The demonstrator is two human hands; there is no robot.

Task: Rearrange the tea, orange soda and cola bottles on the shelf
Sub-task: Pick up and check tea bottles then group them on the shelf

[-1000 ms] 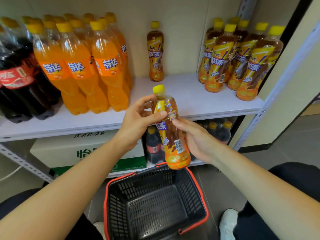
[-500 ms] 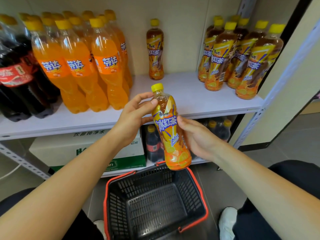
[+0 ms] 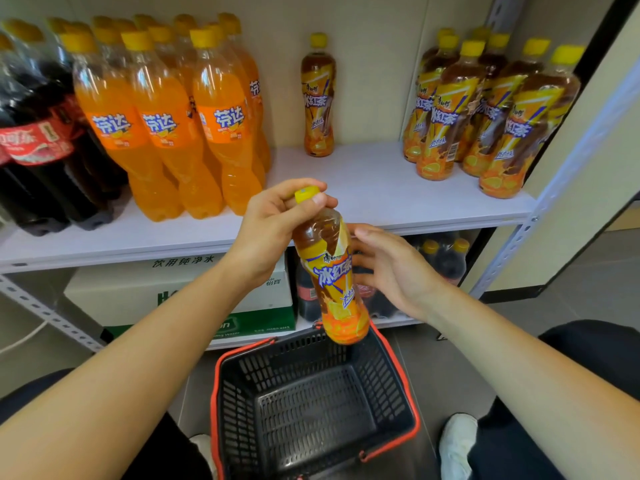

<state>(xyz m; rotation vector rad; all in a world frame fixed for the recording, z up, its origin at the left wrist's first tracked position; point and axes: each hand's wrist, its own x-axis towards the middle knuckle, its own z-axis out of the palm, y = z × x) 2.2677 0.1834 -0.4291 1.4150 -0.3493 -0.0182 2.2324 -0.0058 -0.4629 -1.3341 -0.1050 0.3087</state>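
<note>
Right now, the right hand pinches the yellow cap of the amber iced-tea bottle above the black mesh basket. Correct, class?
No: the head view shows the left hand pinching the yellow cap of the amber iced-tea bottle above the black mesh basket; the right hand is open beside it.

Your tea (image 3: 331, 282) is brown and yellow-capped, its label orange and yellow with blue-edged white lettering. The sodas (image 3: 166, 140) are orange, the colas (image 3: 38, 143) near black with red labels. The basket (image 3: 384, 386) is black mesh, red-rimmed.
</note>
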